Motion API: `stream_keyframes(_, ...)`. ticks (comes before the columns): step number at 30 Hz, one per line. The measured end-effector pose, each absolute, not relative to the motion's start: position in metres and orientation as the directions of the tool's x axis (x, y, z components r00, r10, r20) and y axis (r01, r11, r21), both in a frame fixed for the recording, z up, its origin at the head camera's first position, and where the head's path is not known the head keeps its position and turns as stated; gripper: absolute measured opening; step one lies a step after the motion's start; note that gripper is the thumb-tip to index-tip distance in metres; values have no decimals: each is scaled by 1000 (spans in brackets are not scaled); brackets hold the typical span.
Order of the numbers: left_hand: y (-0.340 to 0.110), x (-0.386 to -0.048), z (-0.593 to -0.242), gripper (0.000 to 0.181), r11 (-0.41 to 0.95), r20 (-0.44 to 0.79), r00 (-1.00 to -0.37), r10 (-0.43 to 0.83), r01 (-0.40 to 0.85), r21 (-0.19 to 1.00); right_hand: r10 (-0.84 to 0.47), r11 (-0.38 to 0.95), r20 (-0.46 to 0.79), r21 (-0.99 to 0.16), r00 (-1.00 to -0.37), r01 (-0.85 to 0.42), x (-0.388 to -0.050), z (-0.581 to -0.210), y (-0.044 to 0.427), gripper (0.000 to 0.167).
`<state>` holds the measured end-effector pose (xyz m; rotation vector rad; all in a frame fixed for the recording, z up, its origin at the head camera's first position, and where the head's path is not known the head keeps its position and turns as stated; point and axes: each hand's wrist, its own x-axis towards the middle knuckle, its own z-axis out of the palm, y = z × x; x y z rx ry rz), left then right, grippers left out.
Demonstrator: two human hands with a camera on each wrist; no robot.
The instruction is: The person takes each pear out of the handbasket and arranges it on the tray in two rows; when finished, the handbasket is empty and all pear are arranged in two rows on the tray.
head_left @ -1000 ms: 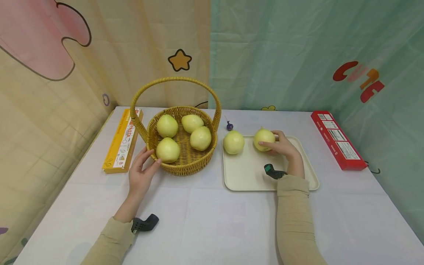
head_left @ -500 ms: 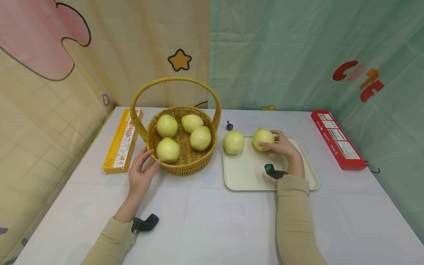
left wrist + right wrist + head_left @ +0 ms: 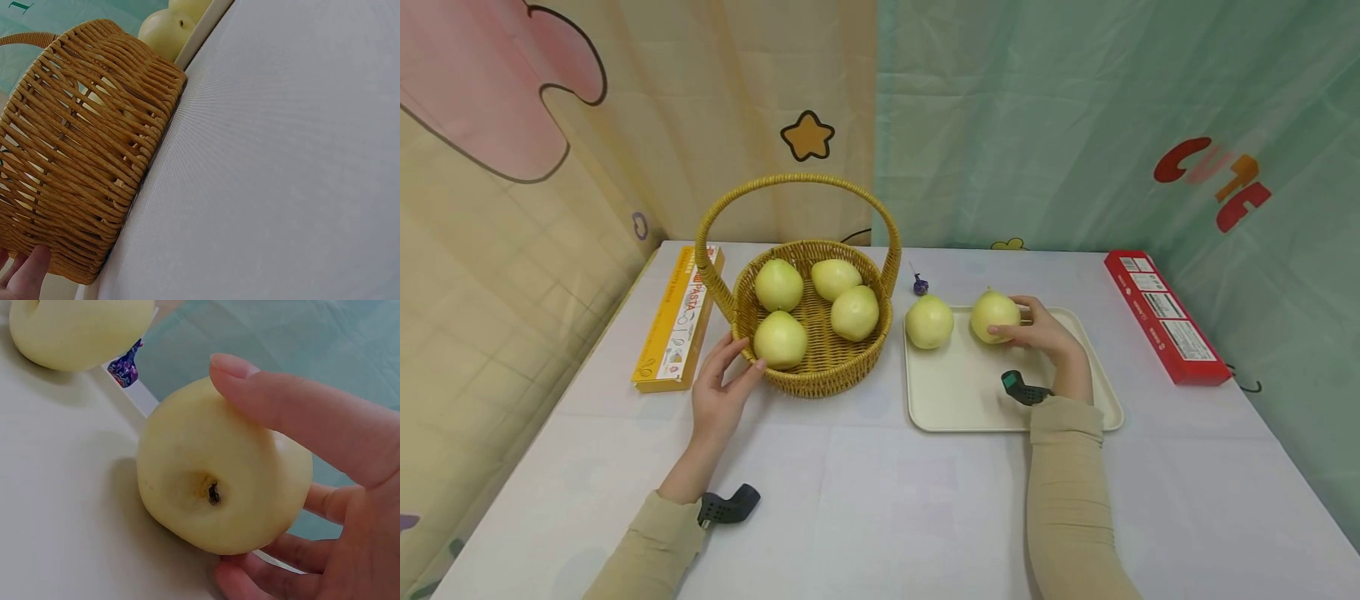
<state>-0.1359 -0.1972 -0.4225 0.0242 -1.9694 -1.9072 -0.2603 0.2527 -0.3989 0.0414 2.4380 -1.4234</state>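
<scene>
While the right hand [image 3: 1045,333] grips a pear [image 3: 992,315] over the tray [image 3: 955,400], the basket [image 3: 823,384] lies to that hand's left, past a second pear [image 3: 929,322]; the left hand [image 3: 717,400], nearer the basket, holds its rim. The gripped pear shows no clear long axis. Count: six pears, four inside the basket; one basket; one tray; one yellow box [image 3: 676,327]; one red box [image 3: 1167,318].

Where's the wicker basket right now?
In the head view, the wicker basket stands left of centre, between the pasta box and the cream tray, with the left hand touching it.
</scene>
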Motion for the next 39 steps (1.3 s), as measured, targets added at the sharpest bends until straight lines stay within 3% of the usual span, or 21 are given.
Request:
stream_keyframes(12,-197,-136,-422,40,72,262,-922,-286,252,965,-126,509,-286,-841,-950,186,-260,-398,254,100)
stream_keyframes(39,-197,-136,-423,40,67,268,-919,-290,260,963,-171,532,-237,-839,-956,113,-262,-400,253,96)
